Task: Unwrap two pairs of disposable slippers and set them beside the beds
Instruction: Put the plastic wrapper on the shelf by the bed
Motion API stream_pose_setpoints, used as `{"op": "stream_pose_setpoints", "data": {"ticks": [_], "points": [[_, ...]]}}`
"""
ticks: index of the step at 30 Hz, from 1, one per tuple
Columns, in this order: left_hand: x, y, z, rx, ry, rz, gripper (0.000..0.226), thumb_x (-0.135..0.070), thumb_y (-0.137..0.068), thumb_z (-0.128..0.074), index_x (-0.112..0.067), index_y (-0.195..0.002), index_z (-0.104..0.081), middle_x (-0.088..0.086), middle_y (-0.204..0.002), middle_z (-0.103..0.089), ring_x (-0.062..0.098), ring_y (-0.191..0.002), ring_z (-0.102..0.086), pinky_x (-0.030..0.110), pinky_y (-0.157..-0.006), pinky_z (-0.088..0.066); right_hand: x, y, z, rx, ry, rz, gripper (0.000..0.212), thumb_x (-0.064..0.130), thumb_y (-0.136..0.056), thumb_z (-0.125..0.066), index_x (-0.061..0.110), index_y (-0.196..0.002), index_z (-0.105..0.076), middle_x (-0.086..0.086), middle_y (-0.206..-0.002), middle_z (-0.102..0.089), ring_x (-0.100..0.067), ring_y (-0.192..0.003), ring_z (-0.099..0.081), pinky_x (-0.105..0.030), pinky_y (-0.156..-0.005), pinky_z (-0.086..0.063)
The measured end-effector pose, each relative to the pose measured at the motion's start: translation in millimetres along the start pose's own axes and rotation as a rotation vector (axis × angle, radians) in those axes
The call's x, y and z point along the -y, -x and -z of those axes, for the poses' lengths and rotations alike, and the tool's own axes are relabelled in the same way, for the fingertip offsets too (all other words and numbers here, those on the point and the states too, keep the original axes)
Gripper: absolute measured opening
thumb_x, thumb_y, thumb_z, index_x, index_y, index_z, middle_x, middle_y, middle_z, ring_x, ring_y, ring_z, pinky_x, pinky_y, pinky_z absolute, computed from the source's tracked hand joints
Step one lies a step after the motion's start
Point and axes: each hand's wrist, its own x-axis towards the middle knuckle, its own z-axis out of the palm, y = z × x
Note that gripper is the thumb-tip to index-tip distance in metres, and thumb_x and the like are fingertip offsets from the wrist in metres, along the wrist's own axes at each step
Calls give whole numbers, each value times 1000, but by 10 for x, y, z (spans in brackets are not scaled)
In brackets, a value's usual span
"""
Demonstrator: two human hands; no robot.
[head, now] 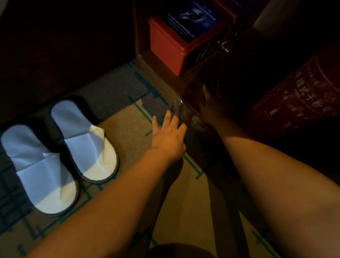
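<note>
On the patterned carpet (189, 203), beside the bed's dark edge, one unwrapped slipper pair (58, 155) sits. Left hand (169, 138) open, fingers spread; right hand (212, 108) shadowed, grip unclear. Both reach the clear wrapper (185, 111); best gather it gently.

Illegible Chinese characters on red cylinder (305, 94)
</note>
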Motion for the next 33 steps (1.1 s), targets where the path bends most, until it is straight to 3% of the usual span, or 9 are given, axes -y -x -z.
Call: {"op": "stream_pose_setpoints", "data": {"ticks": [4,12,14,16,18,23,29,33], "points": [[-118,-68,73,6,-78,15,47,-33,-89,-49,-10,-131,-42,16,-151,-21,34,-145,2,63,-111,4,-5,-37,33,-20,-25,-31,54,35,-98,-32,28,-149,-15,-15,-158,-2,-35,-145,-2,-54,-117,-4],[-50,60,122,-99,-24,3,62,-31,-88,-51,-15,-142,-23,13,-156,-12,31,-145,1,59,-114,-6,134,480,228,-211,4,70,50,26,-91,-49,16,-139,-39,-16,-147,-34,-34,-134,-31,-46,-110,-25],[69,192,137,-134,66,23,62,-29,-89,-50,-16,-142,-23,14,-153,-21,30,-144,-13,53,-113,-19,255,686,221,-193,25,95,43,30,-91,-47,16,-132,-47,-16,-140,-42,-34,-129,-38,-45,-105,-28],[233,362,162,-107,186,80,53,-28,-89,-48,-14,-138,-32,15,-141,-41,32,-129,-40,46,-102,-38,412,942,159,-147,10,132,38,28,-91,-46,16,-127,-50,-16,-130,-51,-33,-120,-47,-42,-97,-36],[401,618,221,-32,229,155,43,-28,-89,-47,-13,-130,-43,15,-128,-53,32,-115,-52,41,-90,-44,576,1238,96,-107,46,183,37,25,-89,-47,15,-125,-49,-14,-122,-56,-33,-112,-53,-39,-87,-42],[760,1584,527,76,321,310,33,-27,-87,-46,-10,-114,-55,17,-123,-59,35,-114,-54,38,-87,-44,1070,2036,426,214,91,135,40,28,-86,-50,14,-124,-53,-13,-126,-57,-32,-116,-53,-38,-92,-40],[917,3137,1365,205,469,537,36,-31,-87,-47,-16,-118,-56,16,-127,-57,34,-117,-53,40,-94,-44,1620,3234,1400,610,-40,15,41,32,-91,-50,14,-128,-51,-14,-131,-55,-32,-122,-51,-40,-98,-44],[902,4181,2122,237,559,644,34,-32,-86,-48,-15,-113,-59,14,-120,-62,31,-111,-57,38,-91,-48,1955,3971,2214,718,-177,-42,38,30,-92,-49,10,-125,-52,-13,-125,-58,-32,-114,-55,-37,-91,-47]]}}
